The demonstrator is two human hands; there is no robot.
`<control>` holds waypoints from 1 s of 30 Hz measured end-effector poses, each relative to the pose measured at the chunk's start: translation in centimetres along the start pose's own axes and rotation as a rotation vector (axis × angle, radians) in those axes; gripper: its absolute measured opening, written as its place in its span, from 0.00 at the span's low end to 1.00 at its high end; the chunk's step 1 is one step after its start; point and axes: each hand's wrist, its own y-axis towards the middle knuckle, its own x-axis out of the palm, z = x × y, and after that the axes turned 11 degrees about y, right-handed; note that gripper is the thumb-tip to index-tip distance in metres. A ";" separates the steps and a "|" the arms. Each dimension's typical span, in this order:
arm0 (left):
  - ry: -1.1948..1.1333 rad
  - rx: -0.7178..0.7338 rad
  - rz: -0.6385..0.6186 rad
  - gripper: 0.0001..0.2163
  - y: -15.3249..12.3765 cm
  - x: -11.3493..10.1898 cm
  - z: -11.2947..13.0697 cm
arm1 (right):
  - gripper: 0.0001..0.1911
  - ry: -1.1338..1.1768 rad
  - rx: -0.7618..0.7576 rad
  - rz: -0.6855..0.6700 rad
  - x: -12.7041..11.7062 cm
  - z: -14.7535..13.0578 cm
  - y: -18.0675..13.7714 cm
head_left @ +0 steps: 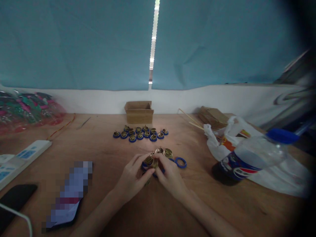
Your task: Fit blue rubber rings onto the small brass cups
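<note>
My left hand [130,179] and my right hand [170,176] meet at the middle of the wooden table [103,154]. Both pinch a small brass fitting [150,161] between the fingertips, with a blue ring partly hidden under the fingers. Just beyond them lie loose brass fittings [166,152] and a loose blue ring [180,162]. Farther back, several brass fittings seated in blue rings [140,133] stand in rows.
A small open cardboard box [139,112] sits at the back. At the right lie a cola bottle [249,158] on its side and a white plastic bag [222,138]. At the left are a power strip [22,158], two phones [16,197] and a bag of coloured items [27,108].
</note>
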 end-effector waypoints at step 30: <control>-0.295 -0.288 0.021 0.13 0.1 0.5 -0.6 | 0.14 0.714 0.540 -0.190 -1.3 -0.8 1.5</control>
